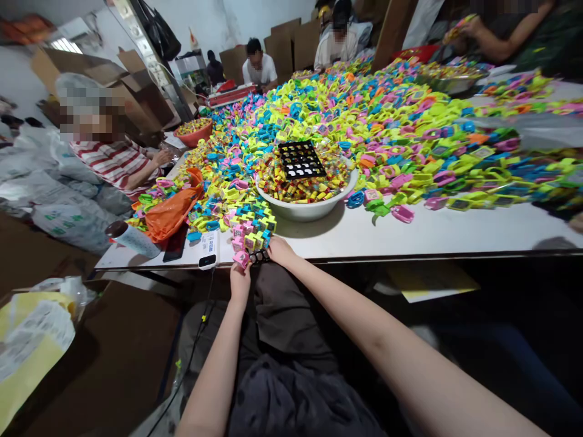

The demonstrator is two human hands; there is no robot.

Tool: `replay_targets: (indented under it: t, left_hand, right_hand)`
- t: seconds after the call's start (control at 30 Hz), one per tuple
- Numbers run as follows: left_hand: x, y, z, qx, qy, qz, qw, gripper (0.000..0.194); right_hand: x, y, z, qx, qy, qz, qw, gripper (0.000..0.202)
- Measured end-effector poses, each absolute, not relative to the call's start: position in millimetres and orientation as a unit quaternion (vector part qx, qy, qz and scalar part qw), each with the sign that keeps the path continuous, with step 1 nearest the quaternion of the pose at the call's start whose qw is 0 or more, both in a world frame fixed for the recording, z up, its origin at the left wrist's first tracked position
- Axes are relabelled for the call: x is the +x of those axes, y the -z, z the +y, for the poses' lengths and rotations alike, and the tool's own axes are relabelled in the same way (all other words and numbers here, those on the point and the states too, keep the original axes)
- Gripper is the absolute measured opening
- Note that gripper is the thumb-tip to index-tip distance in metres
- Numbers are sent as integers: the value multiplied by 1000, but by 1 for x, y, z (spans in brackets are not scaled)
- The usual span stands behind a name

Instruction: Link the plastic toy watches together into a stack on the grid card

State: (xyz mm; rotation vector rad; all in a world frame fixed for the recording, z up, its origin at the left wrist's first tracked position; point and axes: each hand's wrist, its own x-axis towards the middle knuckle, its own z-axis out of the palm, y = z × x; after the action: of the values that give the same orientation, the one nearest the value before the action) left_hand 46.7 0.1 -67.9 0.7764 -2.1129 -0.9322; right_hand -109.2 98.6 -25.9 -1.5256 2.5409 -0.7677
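Note:
At the table's near edge a black compartment tray [260, 256] rests partly over my lap, and pink, yellow and blue plastic toy watches [253, 227] stand in rows in it. My left hand [240, 280] is closed on a pink toy watch [241, 260] at the tray's near left corner. On the opposite side, my right hand [279, 250] grips the tray's right edge; its fingertips are partly hidden. Just beyond stands a white basin [306, 211] full of small wrapped candies [291, 189], with another black tray [301, 161] lying on top.
A large heap of toy watches [387, 115] covers much of the white table [437, 233]. Left of me are an orange bag [170, 212], a tumbler [134, 238], a phone [175, 244] and a white device with a cable [208, 255]. Several people sit around the table.

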Motion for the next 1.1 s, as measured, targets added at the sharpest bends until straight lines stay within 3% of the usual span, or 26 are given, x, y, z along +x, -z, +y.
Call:
replay_targets:
  t: [0.3, 0.43, 0.97, 1.1]
  left_hand:
    - [44, 58, -2, 302, 377, -823, 299, 26]
    - [44, 57, -2, 296, 394, -807, 325, 29]
    - [45, 63, 3, 253, 278, -863, 339, 21]
    - [47, 56, -6, 257, 342, -855, 292, 19]
  right_hand:
    - [-113, 28, 104, -512, 269, 815, 28, 26]
    - [-114, 32, 106, -500, 302, 811, 24, 23]
    - [-116, 32, 101, -509, 272, 816, 26, 16]
    - [-114, 27, 99, -494, 260, 829, 31, 18]
